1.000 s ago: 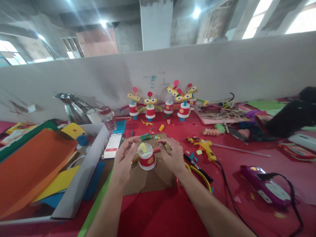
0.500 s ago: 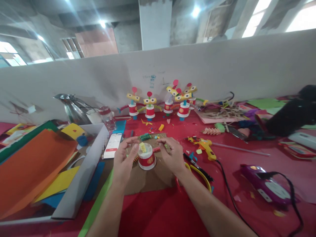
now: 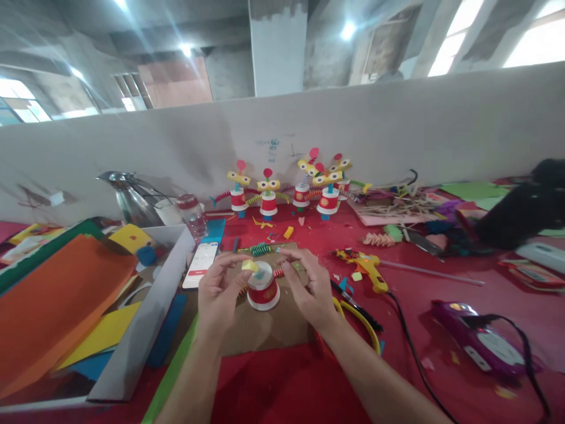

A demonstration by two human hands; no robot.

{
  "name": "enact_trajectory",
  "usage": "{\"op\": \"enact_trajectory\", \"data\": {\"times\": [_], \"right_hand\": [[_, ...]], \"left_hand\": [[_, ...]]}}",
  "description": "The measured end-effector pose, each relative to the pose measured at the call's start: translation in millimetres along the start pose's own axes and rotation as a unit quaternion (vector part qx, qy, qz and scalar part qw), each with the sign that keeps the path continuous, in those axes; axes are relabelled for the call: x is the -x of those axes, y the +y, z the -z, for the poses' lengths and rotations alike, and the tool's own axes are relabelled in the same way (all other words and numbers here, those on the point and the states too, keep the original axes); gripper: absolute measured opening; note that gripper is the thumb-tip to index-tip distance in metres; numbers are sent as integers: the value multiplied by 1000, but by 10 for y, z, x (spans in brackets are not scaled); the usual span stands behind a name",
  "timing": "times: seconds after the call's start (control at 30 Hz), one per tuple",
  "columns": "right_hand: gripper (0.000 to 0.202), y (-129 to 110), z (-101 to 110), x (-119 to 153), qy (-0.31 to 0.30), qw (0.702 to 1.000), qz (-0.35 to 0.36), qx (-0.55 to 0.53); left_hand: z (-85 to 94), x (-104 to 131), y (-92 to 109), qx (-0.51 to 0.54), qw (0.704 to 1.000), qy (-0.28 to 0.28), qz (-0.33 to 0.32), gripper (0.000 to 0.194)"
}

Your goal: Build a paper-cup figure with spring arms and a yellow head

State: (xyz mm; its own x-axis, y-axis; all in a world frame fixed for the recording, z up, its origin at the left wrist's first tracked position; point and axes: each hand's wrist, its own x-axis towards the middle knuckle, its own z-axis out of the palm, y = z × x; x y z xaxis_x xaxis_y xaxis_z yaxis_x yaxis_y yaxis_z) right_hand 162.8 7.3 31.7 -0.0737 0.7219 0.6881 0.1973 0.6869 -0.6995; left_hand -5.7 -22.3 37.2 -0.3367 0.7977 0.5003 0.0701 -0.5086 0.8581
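My left hand [image 3: 220,288] pinches a small yellow folded paper strip [image 3: 249,266] between thumb and fingers, over the left side of an upturned paper cup [image 3: 263,291]. The cup is white with a red band and stands on a brown cardboard sheet [image 3: 260,335]. To the cup's right, my right hand [image 3: 309,288] hovers with thumb and fingers curved and a little apart; I see nothing in it. A red pleated paper spring [image 3: 278,273] shows between the cup and this hand. Behind the cup lies a green pleated paper spring [image 3: 260,248].
Several finished cup figures [image 3: 268,203] stand by the wall. A yellow glue gun [image 3: 373,272], a black marker [image 3: 359,306] and yellow-handled scissors [image 3: 364,321] lie to the right. On the left are a phone [image 3: 202,265] and a white box [image 3: 145,312] of coloured paper.
The yellow paper strip, standing on the cup's top before, has tilted and shifted left into my left hand's fingers. My right hand has stayed nearly in place.
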Motion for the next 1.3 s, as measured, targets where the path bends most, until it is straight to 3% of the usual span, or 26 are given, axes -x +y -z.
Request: {"op": "enact_trajectory", "data": {"times": [0.17,0.3,0.4,0.53,0.67,0.8,0.9,0.97,1.13,1.3], "right_hand": [[25,-211,45,-5,-85,996,10,-28],[25,-233,44,-8,-87,995,21,-50],[25,-208,52,-11,-76,995,33,-62],[30,-196,72,-26,-61,994,86,-15],[34,-162,62,-23,-58,980,177,63],[39,-115,29,0,-83,971,204,91],[41,-102,23,-9,-72,977,181,84],[37,-88,32,-33,-73,987,126,71],[35,-7,49,-80,-185,982,-47,-11],[59,43,-5,-60,-221,973,-49,-53]], "left_hand": [[-39,21,55,36,992,-79,-95,26],[-41,52,113,-13,983,-137,-124,29],[-26,68,146,-15,984,-150,-99,31],[-10,76,167,-34,992,-114,-53,28],[10,81,158,-55,986,-152,27,28],[33,67,148,-91,986,-138,7,23],[53,19,123,-117,988,-100,-21,22],[66,-23,88,-145,986,-73,-26,21],[76,-80,14,-191,977,-91,3,22],[63,-64,24,-212,971,-111,-4,22]]}}
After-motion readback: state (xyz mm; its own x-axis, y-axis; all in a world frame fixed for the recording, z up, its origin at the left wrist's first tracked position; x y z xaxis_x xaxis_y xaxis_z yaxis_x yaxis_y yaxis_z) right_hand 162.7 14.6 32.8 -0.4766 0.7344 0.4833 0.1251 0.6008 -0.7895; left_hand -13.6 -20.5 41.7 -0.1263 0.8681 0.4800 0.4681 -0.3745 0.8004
